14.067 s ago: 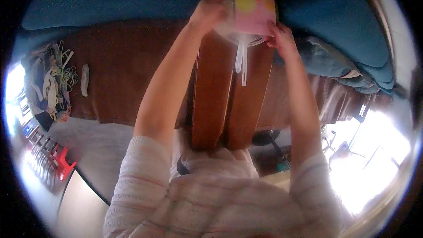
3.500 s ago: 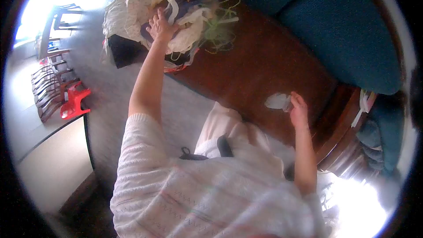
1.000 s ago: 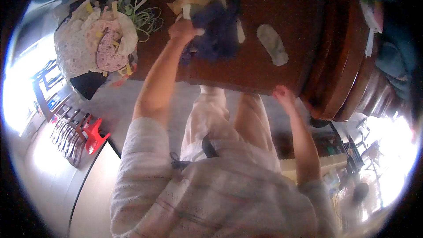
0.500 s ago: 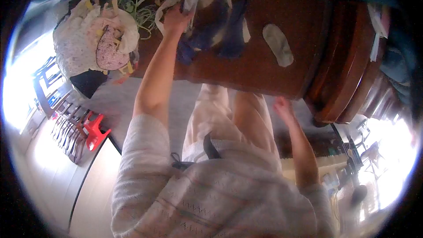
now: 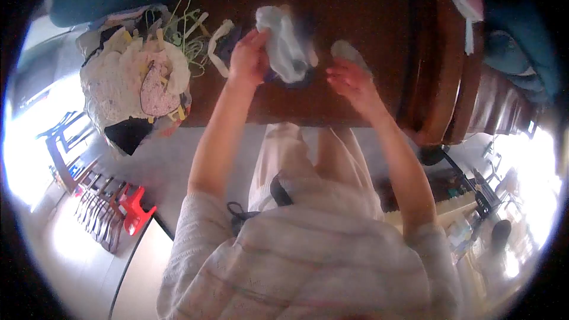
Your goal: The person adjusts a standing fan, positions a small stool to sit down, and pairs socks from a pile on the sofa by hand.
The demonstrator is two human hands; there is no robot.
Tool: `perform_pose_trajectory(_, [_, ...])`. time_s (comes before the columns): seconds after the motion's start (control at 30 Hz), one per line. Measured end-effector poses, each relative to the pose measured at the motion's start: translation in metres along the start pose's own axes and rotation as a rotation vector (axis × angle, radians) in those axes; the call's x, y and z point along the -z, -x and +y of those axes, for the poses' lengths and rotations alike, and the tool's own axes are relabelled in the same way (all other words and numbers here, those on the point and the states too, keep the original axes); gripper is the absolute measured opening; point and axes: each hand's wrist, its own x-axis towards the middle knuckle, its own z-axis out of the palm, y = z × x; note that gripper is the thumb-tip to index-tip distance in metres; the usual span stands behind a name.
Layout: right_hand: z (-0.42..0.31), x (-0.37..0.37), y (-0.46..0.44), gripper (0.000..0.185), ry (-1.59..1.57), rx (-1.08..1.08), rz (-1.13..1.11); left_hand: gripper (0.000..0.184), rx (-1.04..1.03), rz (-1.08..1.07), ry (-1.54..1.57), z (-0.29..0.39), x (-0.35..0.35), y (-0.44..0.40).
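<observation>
Pinched in my left hand (image 5: pixel 250 59) is a pale grey-white sock (image 5: pixel 287 53), raised over the brown wooden surface and hanging to the right of my fingers. My right hand (image 5: pixel 354 86) is at the near end of a grey sock (image 5: pixel 348 52) lying flat; its fingers look loosely bent and apart, with no grip visible. Dark blue cloth pieces, perhaps socks, lie partly hidden behind the raised sock. A cream sock-like strip (image 5: pixel 219 47) rests just left of my left hand.
A heap of light clothes (image 5: pixel 121 77) with pale green hangers (image 5: pixel 188 38) lies on the left. Dark carved wood (image 5: pixel 453 77) rises at the right edge. A red plastic stool (image 5: pixel 137 210) and a wooden chair (image 5: pixel 98 210) stand at lower left.
My left hand has lifted the pale sock off the pile and brought it closer and rightward. My right hand has come up from beside my knee to the grey sock.
</observation>
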Motion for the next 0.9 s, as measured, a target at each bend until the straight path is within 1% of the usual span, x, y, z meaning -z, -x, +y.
perform_pose_trajectory(0.07, [-0.021,-0.011,0.0,0.047,-0.007,0.099,-0.093,0.018,0.029,-0.13,0.127,-0.002,-0.033,0.022])
perform_pose_trajectory(0.1, [-0.032,-0.012,0.004,0.048,-0.101,0.073,-0.083,0.019,0.055,-0.127,0.094,-0.004,-0.045,0.031])
perform_pose_trajectory(0.13, [-0.042,-0.015,0.01,0.049,-0.196,0.046,-0.077,0.02,0.005,-0.182,-0.018,-0.004,-0.051,0.038])
perform_pose_trajectory(0.17, [-0.05,-0.017,0.015,0.049,-0.293,0.017,-0.072,0.02,-0.009,-0.173,-0.022,-0.005,-0.057,0.046])
perform_pose_trajectory(0.27, [-0.075,-0.023,0.031,0.045,-0.23,0.051,-0.041,0.022,-0.065,-0.135,-0.076,-0.002,-0.071,0.059])
perform_pose_trajectory(0.37, [-0.061,-0.025,0.033,0.036,0.101,0.257,0.053,0.024,-0.11,-0.118,-0.166,-0.002,-0.068,0.059])
perform_pose_trajectory(0.4, [-0.058,-0.025,0.031,0.033,0.167,0.21,0.127,0.024,-0.121,-0.117,-0.199,-0.003,-0.065,0.058])
perform_pose_trajectory(0.47, [-0.053,-0.023,0.026,0.027,0.294,0.111,0.27,0.025,-0.277,0.018,-0.497,-0.007,-0.061,0.055])
perform_pose_trajectory(0.53, [-0.051,-0.023,0.023,0.024,0.433,0.152,0.371,0.027,-0.44,0.184,-0.792,-0.007,-0.053,0.051])
perform_pose_trajectory(0.57, [-0.05,-0.025,0.02,0.023,0.5,0.175,0.408,0.034,-0.644,0.11,-0.784,-0.009,-0.055,0.056])
perform_pose_trajectory(0.6, [-0.049,-0.026,0.019,0.024,0.512,0.119,0.411,0.039,-0.669,0.06,-0.872,-0.012,-0.057,0.062])
perform_pose_trajectory(0.63, [-0.047,-0.027,0.019,0.025,0.527,0.064,0.405,0.042,-0.503,-0.029,-1.089,0.002,-0.076,0.085])
perform_pose_trajectory(0.67, [-0.046,-0.027,0.019,0.026,0.546,0.016,0.387,0.045,-0.459,-0.183,-1.08,-0.012,-0.075,0.085])
perform_pose_trajectory(0.7, [-0.047,-0.024,0.021,0.027,0.566,0.007,0.338,0.046,-0.414,-0.266,-1.137,-0.015,-0.078,0.093])
perform_pose_trajectory(0.73, [-0.048,-0.027,0.022,0.029,0.583,0.009,0.268,0.045,-0.373,-0.261,-1.185,-0.016,-0.076,0.101])
perform_pose_trajectory(0.77, [-0.053,-0.034,0.03,0.031,0.62,0.057,0.316,0.041,-0.34,-0.256,-1.191,-0.022,-0.07,0.101])
perform_pose_trajectory(0.8, [-0.038,-0.026,0.026,0.03,0.481,0.017,0.259,0.031,-0.279,-0.304,-1.138,-0.024,-0.066,0.1])
perform_pose_trajectory(0.83, [-0.05,-0.032,0.028,0.027,0.361,-0.014,0.253,0.023,-0.319,-0.267,-1.185,-0.042,-0.055,0.088])
perform_pose_trajectory(0.87, [-0.052,-0.029,0.027,0.022,0.512,0.054,0.18,0.02,-0.284,-0.281,-1.152,-0.039,-0.053,0.093])
perform_pose_trajectory(0.9, [-0.049,-0.025,0.025,0.019,0.549,0.038,0.13,0.022,-0.339,-0.224,-1.126,-0.044,-0.054,0.093])
